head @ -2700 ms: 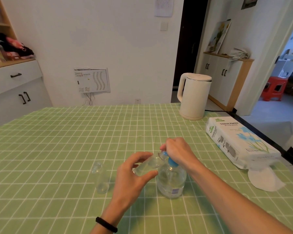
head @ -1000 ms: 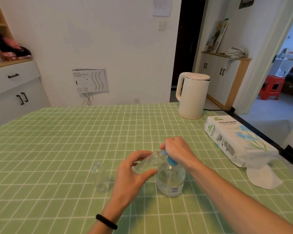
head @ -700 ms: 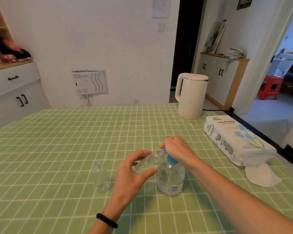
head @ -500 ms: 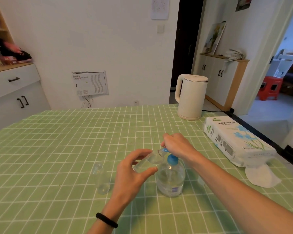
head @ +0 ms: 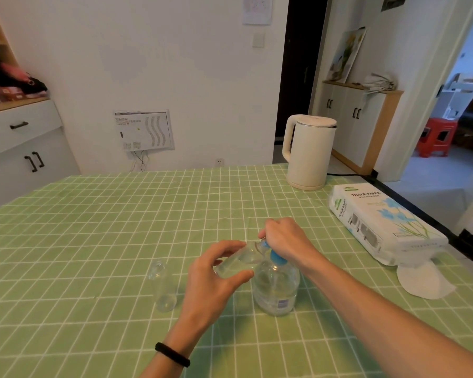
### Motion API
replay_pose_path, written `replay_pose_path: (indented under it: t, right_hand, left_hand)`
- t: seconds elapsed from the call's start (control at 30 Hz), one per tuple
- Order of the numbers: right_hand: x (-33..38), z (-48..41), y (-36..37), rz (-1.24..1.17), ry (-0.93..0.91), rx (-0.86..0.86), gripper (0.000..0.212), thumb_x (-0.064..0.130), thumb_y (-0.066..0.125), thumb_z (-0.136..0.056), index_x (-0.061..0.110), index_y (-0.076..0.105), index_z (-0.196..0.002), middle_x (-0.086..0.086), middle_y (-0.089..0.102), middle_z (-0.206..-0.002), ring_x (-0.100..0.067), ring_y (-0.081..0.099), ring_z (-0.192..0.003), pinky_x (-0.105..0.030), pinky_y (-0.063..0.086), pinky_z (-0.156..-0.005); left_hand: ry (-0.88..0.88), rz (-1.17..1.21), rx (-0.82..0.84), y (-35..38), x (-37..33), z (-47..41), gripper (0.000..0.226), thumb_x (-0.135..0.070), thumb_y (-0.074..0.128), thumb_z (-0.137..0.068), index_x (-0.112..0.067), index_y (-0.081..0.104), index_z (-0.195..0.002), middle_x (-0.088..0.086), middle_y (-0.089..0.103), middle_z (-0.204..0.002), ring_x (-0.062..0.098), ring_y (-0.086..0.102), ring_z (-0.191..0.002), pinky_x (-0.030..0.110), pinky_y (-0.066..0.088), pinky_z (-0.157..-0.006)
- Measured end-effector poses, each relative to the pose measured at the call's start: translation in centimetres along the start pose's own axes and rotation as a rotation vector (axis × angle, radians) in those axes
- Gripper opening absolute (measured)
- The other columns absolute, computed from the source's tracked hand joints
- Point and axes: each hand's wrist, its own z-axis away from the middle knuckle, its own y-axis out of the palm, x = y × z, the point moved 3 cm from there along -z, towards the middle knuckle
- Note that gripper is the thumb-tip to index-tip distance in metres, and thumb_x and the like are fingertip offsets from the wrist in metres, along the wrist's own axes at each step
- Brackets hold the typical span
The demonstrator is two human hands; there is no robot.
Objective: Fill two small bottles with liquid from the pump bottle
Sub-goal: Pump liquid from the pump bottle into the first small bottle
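On your green-checked desk (head: pixel 120 227) the pump bottle (head: pixel 275 287) stands near the front middle. Your right hand (head: pixel 287 238) is curled over its blue pump head, fingers closed round the top. Your left hand (head: pixel 216 282) pinches a tilted small bottle (head: pixel 236 261) between thumb and fingertips, with its mouth at the spout. If that mouth slips off as you press, liquid likely lands on the desk. A hard sideways press could tip the pump bottle, since nothing braces its base. You have one desk, one kettle (head: pixel 309 151), one tissue pack (head: pixel 380 225), one pump bottle and two small bottles, the second small bottle (head: pixel 163 285) standing upright to the left
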Motion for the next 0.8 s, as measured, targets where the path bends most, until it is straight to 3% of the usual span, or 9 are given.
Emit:
replay_pose_path:
  t: [0.33,0.8]
  right_hand:
    - [0.8,-0.1,-0.8,-0.002,-0.015,0.021,0.045,0.035,0.038,-0.107,0.008,0.072,-0.116,-0.011,0.075,-0.115,-0.029,0.070,-0.109,-0.048,0.054,-0.108]
    - [-0.1,-0.3,0.2,-0.004,-0.016,-0.014,0.038,0.024,0.043,-0.103,0.010,0.078,-0.106,-0.008,0.077,-0.110,-0.028,0.070,-0.106,-0.051,0.054,-0.106]
  left_hand:
    - [0.002,0.015,-0.009,-0.2,-0.4,-0.1,0.046,-0.015,0.094,-0.074,-0.032,0.076,-0.112,-0.023,0.077,-0.109,0.003,0.072,-0.107,0.012,0.049,-0.090]
    - [-0.011,-0.013,0.003,0.0,-0.1,0.1,0.046,-0.015,0.094,-0.073,-0.032,0.076,-0.112,-0.023,0.077,-0.107,0.002,0.071,-0.106,0.010,0.047,-0.090]
